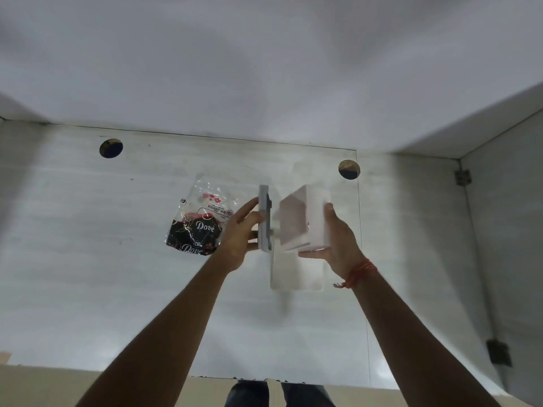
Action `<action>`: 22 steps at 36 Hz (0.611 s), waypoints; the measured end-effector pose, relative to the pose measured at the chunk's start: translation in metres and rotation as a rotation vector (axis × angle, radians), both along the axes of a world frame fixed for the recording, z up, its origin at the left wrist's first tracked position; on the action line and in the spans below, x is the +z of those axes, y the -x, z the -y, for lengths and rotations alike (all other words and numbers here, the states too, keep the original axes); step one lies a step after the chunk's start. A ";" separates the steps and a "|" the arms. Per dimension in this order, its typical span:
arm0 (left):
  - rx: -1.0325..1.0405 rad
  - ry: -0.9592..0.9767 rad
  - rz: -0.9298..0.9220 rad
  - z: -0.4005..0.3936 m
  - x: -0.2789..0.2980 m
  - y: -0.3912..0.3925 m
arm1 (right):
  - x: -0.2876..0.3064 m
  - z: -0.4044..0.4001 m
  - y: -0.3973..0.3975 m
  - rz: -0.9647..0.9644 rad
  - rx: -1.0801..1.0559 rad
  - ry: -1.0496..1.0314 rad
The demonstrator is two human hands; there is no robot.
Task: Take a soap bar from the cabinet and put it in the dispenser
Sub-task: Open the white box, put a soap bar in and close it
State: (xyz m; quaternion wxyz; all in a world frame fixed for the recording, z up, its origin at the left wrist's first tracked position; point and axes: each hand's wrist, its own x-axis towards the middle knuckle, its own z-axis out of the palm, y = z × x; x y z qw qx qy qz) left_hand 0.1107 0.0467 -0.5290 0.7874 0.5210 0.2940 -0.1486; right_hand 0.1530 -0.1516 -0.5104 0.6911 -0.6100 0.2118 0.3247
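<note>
1. I hold the white dispenser (304,221) above the middle of the glass shelf (117,259), its grey lid (264,218) swung open.
2. The Dove soap packet (198,221) lies on the shelf just left of it, unopened I judge.
3. Risk: the loose lid could snap shut or the box tip, since each part has only one grip.
4. My left hand (239,239) pinches the lid; my right hand (338,239) wraps the box, arms extended.
</note>
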 end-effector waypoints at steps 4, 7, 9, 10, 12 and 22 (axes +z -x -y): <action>0.158 -0.108 -0.008 0.001 0.000 -0.006 | 0.004 0.008 -0.005 0.090 -0.012 0.053; 0.229 -0.458 -0.024 -0.001 -0.010 -0.017 | 0.009 0.012 -0.010 0.068 -0.119 0.010; -0.005 -0.906 -0.108 0.001 -0.022 -0.024 | 0.009 0.018 -0.010 0.063 -0.164 -0.051; -0.111 -1.088 -0.188 0.003 -0.027 -0.025 | 0.007 0.021 -0.009 0.063 -0.171 -0.080; -0.169 -1.218 -0.274 0.005 -0.038 -0.026 | 0.003 0.028 -0.006 0.039 -0.199 -0.117; -0.164 -1.385 -0.169 0.045 -0.058 0.008 | -0.006 0.053 0.006 0.038 -0.323 -0.133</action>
